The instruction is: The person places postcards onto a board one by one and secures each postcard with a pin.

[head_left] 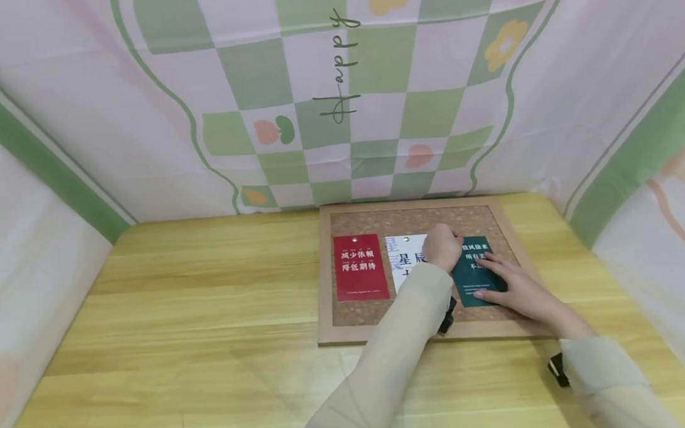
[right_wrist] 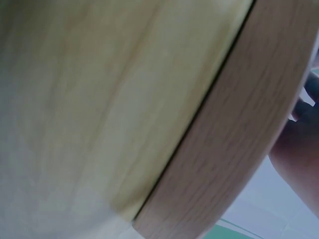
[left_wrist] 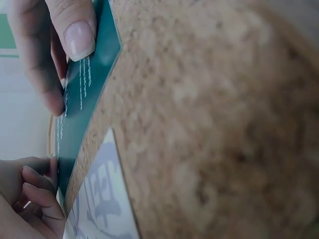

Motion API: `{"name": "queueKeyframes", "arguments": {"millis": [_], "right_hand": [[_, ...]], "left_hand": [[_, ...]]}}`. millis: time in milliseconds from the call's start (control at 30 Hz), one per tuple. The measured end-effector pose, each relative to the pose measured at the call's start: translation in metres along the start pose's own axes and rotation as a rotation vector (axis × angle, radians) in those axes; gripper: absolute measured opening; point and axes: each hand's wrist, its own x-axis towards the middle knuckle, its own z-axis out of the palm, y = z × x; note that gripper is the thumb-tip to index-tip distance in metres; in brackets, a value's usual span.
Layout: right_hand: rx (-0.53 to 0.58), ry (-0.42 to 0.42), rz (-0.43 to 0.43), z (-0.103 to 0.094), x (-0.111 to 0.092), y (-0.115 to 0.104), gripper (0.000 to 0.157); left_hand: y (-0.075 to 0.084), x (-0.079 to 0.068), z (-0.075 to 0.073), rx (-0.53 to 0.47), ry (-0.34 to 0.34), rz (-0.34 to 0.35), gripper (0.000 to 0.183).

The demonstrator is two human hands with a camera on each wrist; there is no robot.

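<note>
Three cards lie on a wood-framed corkboard (head_left: 411, 220): a red card (head_left: 360, 282), a white card (head_left: 398, 278) and a dark green card (head_left: 470, 279). My left hand (head_left: 442, 248) is at the upper left of the green card, fingers curled; in the left wrist view those curled fingers (left_wrist: 40, 194) meet the card's far end. Whether they pinch something there is hidden. My right hand (head_left: 517, 290) rests spread on the green card's right side, its thumb (left_wrist: 77, 37) on the lower part by the fine print. The left forearm partly covers the white card.
The corkboard lies on a wooden table (head_left: 210, 307), near its back edge. Behind it hangs a green-and-white checked cloth (head_left: 314, 64), with cloth walls at both sides. Small round fasteners show at the tops of the red and white cards.
</note>
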Motion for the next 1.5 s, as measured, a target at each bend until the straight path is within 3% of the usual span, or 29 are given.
{"name": "queueKeyframes", "arguments": {"millis": [667, 867, 1067, 1500], "right_hand": [[-0.007, 0.001, 0.003, -0.001, 0.003, -0.001, 0.078], [-0.009, 0.009, -0.005, 0.0, 0.002, -0.001, 0.077], [-0.005, 0.006, -0.004, 0.002, 0.001, -0.001, 0.077], [-0.018, 0.011, -0.004, 0.003, 0.0, -0.001, 0.077]], "left_hand": [[0.004, 0.002, -0.002, 0.044, -0.01, 0.017, 0.013], [0.0, 0.001, -0.001, -0.027, -0.011, 0.019, 0.011], [-0.001, 0.0, 0.002, -0.143, -0.017, -0.031, 0.011], [-0.007, 0.001, 0.003, -0.252, 0.059, -0.054, 0.008]]}}
